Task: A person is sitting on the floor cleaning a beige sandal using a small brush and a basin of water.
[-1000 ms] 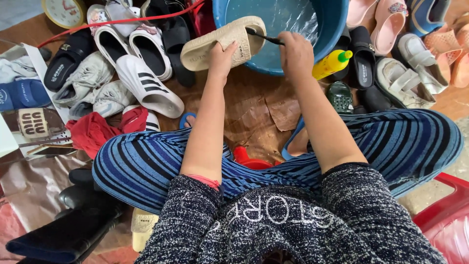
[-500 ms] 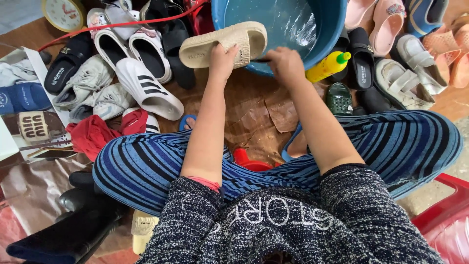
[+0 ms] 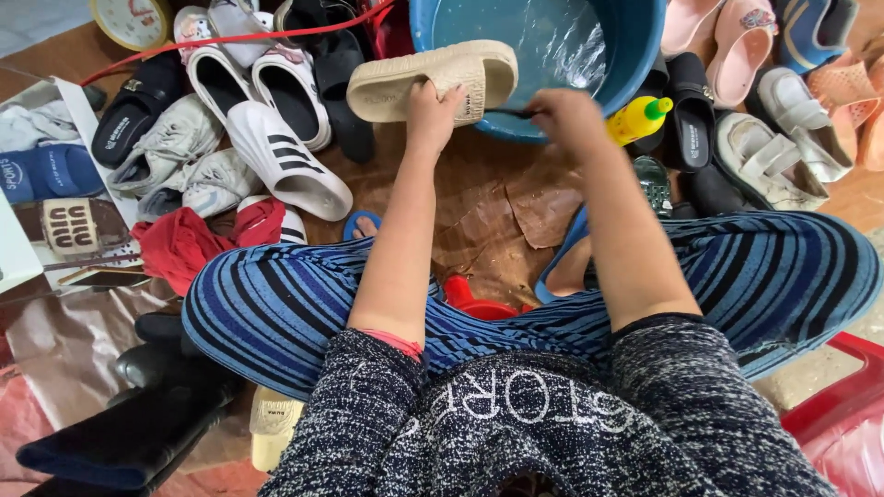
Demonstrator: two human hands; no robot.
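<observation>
Left hand [image 3: 433, 103] fingers grip a beige slide sandal [image 3: 433, 75] over a blue water basin [image 3: 635, 55]; right hand [image 3: 566, 115] fingers close around a thin dark brush handle [image 3: 511, 113].

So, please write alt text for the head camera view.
A seated person's left hand holds a beige slide sandal over a blue water basin, while the right hand holds a thin dark brush handle against it; many shoes lie around.

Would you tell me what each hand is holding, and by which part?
Left hand grips the beige slide sandal at its strap; right hand holds a thin dark brush handle by its end.
</observation>
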